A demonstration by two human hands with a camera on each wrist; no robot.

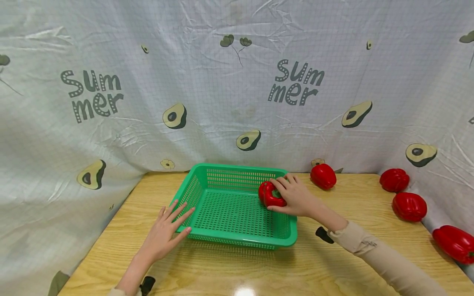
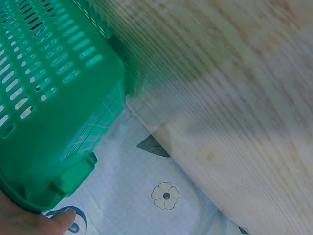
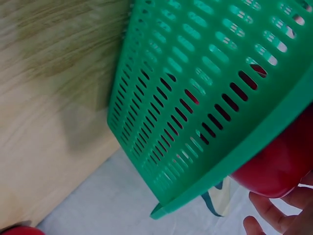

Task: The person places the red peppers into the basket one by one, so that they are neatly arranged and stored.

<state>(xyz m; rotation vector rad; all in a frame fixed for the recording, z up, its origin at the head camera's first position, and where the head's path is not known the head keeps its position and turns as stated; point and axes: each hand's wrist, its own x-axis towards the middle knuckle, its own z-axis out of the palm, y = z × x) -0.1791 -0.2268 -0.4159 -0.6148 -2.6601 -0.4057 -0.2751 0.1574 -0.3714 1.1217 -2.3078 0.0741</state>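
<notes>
A green plastic basket point(image 1: 237, 237) with slotted walls sits on the wooden table in the head view. Inside it at the right, my right hand point(image 1: 294, 198) holds a red bell pepper point(image 1: 266, 196) with thumb and fingers around its top. The right wrist view shows that bell pepper point(image 3: 276, 169) at the basket's rim, fingertips against its side. My left hand point(image 1: 163, 232) lies at the basket's near left corner, fingers spread over the rim. Part of that hand point(image 2: 29, 220) appears by the basket's edge point(image 2: 73, 181) in the left wrist view.
Behind the basket's right side lies another red bell pepper point(image 1: 323, 176). Several more line the table's right side, among them a bell pepper point(image 1: 409, 206) and one farther forward point(image 1: 454, 244). A printed white cloth point(image 1: 214, 90) hangs behind the wooden table point(image 1: 207, 273).
</notes>
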